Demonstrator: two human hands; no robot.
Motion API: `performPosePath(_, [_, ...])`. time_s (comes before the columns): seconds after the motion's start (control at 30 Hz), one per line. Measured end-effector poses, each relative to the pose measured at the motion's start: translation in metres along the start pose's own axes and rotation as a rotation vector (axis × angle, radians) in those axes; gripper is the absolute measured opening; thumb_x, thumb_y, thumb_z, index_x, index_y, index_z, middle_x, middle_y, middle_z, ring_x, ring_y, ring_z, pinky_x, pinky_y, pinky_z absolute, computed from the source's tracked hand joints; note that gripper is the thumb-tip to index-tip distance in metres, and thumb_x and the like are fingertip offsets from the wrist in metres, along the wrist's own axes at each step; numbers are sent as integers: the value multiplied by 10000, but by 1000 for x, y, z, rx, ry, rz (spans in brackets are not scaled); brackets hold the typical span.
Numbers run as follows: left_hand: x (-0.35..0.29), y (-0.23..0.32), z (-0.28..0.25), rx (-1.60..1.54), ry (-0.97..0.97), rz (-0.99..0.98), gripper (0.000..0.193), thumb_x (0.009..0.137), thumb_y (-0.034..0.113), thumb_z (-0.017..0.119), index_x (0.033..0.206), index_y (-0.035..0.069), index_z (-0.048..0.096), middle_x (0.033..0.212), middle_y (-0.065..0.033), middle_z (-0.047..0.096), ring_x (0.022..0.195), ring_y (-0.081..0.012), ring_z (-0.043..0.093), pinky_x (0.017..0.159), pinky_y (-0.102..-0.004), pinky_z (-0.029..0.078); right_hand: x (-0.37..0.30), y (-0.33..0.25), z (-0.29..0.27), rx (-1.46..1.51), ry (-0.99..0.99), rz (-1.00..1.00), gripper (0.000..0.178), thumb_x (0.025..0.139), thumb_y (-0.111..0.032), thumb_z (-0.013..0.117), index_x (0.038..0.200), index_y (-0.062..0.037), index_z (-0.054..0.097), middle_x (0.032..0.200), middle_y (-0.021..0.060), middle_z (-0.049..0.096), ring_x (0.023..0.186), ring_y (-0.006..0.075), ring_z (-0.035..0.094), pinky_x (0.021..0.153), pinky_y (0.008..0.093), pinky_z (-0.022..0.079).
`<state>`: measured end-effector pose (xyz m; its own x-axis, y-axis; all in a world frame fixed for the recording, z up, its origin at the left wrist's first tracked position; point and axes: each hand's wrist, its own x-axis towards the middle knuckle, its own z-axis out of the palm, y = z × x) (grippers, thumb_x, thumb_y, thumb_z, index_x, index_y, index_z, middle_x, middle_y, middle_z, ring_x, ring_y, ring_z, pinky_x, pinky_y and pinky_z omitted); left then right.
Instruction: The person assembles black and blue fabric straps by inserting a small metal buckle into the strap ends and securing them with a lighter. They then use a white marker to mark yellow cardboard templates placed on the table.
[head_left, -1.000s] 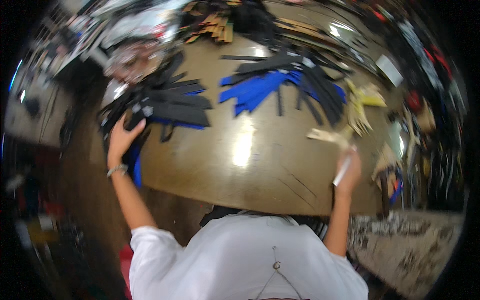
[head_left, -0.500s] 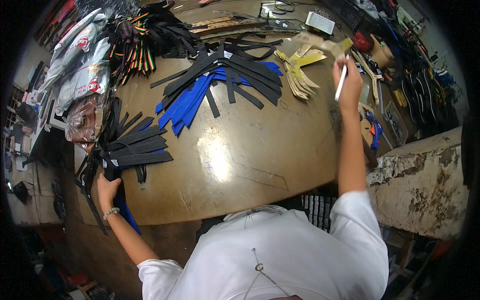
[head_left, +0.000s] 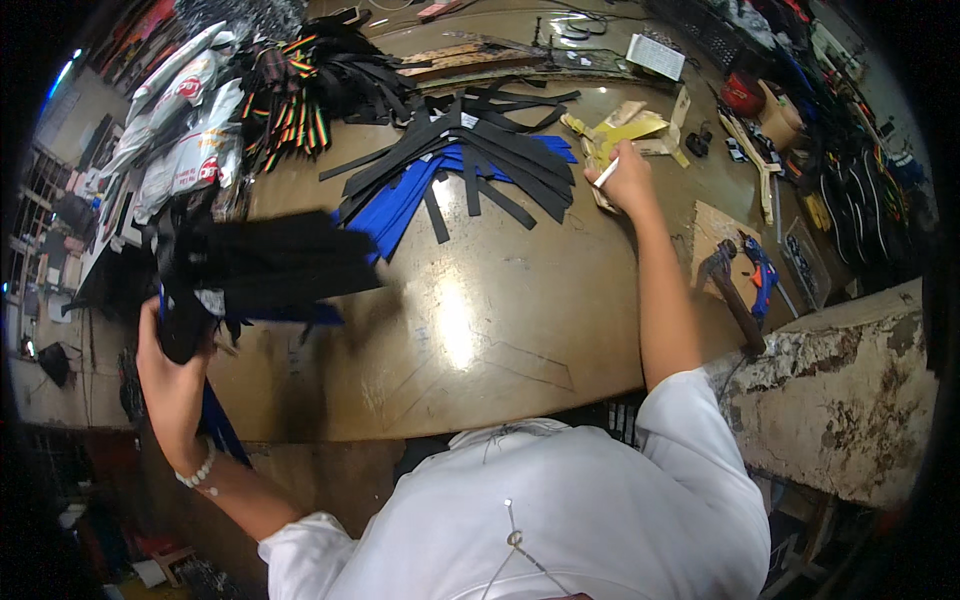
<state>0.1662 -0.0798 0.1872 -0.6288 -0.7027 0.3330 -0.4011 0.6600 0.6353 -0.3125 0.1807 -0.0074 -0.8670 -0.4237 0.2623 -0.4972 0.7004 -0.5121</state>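
Observation:
My left hand, with a beaded bracelet at the wrist, is closed around a bundle of black and blue straps. The bundle is raised over the table's left side, and its black straps are smeared by motion. In my right hand is a slim white pen-like stick, gripped in closed fingers. That hand is at the near side of a pile of yellow and cream strips, partly hiding it. A second fanned stack of black straps over blue straps lies at the table's far middle.
White plastic bags and striped straps crowd the far left. To the right lie a hammer, a blue glue gun and a board. Drawn lines mark the brown table. A worn block stands at right.
My left hand has lifted the strap bundle off the table. My right hand has moved left and nearer with the white stick; a blurred pale strip by it now rests at the yellow pile.

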Motion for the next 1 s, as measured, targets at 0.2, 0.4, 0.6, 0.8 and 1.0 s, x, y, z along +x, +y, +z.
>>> performPosePath(0.2, [44,38,65,-385,-69,158,805,633,-152,616,1395,-43,381,1196,-110,549,1041,-187,569,918,-285,470,-2,13,6,68,-61,47,491,676,-219,822,984,-39,484,928,230,638,902,422,618,764,454,488])
performPosePath(0.4, [40,30,229,45,-515,173,497,710,88,693,1168,0,520,879,-264,657,833,-386,660,737,-433,512,-9,17,-4,212,68,-102,439,688,-144,775,952,-60,435,824,171,564,794,380,578,694,438,457])
performPosePath(0.6, [70,-12,268,221,-433,125,459,721,130,681,1144,14,544,1043,-251,640,1012,-405,604,852,-474,484,-12,9,-12,171,143,-146,410,705,-127,758,954,-58,440,887,161,535,852,359,556,739,419,449])
performPosePath(0.8, [117,-32,284,157,-434,53,492,725,176,702,1179,52,558,1042,-253,652,1010,-408,612,847,-460,487,-18,-17,-27,250,389,-261,318,794,-110,721,984,-59,471,959,149,520,827,370,561,710,444,452])
performPosePath(1.0, [132,-33,291,113,-428,181,612,692,179,748,1250,48,532,1063,-257,645,1019,-399,613,869,-444,485,-29,-46,-48,571,346,-248,241,858,-99,697,946,-59,476,852,102,564,669,205,634,551,323,493])
